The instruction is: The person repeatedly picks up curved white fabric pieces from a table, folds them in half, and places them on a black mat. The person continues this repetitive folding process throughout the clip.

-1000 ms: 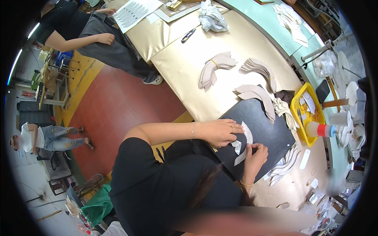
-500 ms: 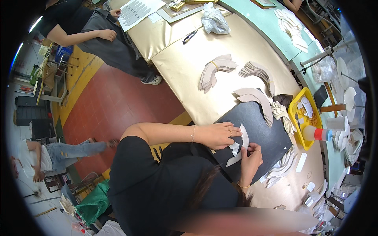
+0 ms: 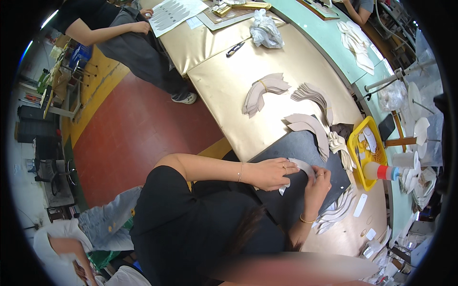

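1. While the left hand (image 3: 269,175) lies with fingertips on one end of a pale curved strip (image 3: 304,167), the right hand (image 3: 318,183) pinches the other end, its grip clamped on the strip; whether the left grip is clamped cannot be told.
2. A white scrap (image 3: 283,190) pokes out below the left fingers.
3. Strip position: above the black board (image 3: 281,150), which rests on the gold-covered bench (image 3: 212,97).
4. At the board's far edge: curved grey-beige pieces (image 3: 315,127), overlapping. Beyond them, apart: a banded bundle (image 3: 261,93) and a fanned bundle (image 3: 316,97).
5. Right of the board: a yellow basket (image 3: 352,145); a bottle (image 3: 381,172), red-banded, blue-capped, overlaps its near end in view.
6. Farther out: crumpled plastic bag (image 3: 266,32); a person (image 3: 143,55) holding a printed sheet (image 3: 176,15).
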Demonstrator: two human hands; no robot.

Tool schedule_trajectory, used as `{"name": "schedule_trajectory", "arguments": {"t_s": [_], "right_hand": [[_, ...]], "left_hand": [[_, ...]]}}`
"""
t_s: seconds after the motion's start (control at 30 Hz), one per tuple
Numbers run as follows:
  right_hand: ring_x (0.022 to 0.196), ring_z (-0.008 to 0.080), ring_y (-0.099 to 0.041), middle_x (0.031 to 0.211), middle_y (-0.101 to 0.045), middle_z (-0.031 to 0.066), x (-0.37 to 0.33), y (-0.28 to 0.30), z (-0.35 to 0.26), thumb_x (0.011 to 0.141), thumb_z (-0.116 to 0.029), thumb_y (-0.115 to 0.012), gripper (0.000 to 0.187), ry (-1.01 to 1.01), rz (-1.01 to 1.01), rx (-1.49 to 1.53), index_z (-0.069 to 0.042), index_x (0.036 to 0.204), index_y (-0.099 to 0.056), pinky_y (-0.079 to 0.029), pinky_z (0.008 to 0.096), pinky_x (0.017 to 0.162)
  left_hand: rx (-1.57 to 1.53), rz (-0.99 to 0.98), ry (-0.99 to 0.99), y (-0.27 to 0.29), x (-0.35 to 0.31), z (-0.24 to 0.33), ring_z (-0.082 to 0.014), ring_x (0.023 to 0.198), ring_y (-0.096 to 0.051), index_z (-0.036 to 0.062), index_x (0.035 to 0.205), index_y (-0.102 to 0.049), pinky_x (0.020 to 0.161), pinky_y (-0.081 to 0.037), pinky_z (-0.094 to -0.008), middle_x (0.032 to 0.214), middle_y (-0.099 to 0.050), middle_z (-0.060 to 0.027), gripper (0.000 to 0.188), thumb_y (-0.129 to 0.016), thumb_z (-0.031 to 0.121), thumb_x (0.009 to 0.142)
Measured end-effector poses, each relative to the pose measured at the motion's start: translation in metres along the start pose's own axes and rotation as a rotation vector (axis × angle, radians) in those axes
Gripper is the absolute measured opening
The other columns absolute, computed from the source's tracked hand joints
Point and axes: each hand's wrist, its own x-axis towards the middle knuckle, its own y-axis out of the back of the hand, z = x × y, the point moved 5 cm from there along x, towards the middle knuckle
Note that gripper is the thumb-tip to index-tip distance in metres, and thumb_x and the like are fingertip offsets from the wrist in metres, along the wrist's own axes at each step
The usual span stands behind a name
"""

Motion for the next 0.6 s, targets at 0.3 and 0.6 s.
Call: {"name": "schedule_trajectory", "arguments": {"t_s": [0.3, 0.6], "right_hand": [[0.151, 0.0369, -0.026, 0.16, -0.036, 0.0171, -0.016, -0.054, -0.022, 0.109, -0.043, -0.032, 0.061, 0.28, -0.26, 0.099, -0.002, 0.154, -0.037, -0.013, 0.0502, 0.124], [0.154, 0.0349, -0.018, 0.166, -0.023, 0.0169, -0.039, -0.05, 0.007, 0.104, -0.052, -0.038, 0.075, 0.031, -0.2, -0.166, 0.0, 0.157, -0.028, -0.013, 0.0505, 0.124]], "left_hand": [[0.077, -0.083, 0.01, -0.011, -0.007, -0.018, -0.0319, 0.14, -0.042, 0.0088, 0.104, -0.071, 0.113, -0.035, -0.0489, 0.14, -0.055, -0.0196, 0.022, -0.065, 0.024, 0.089], [0.171, -0.187, 0.067, -0.009, -0.001, -0.009, -0.031, 0.141, -0.041, 0.0088, 0.108, -0.072, 0.111, -0.036, -0.0462, 0.148, -0.048, -0.0186, 0.029, -0.068, 0.021, 0.083]]}}
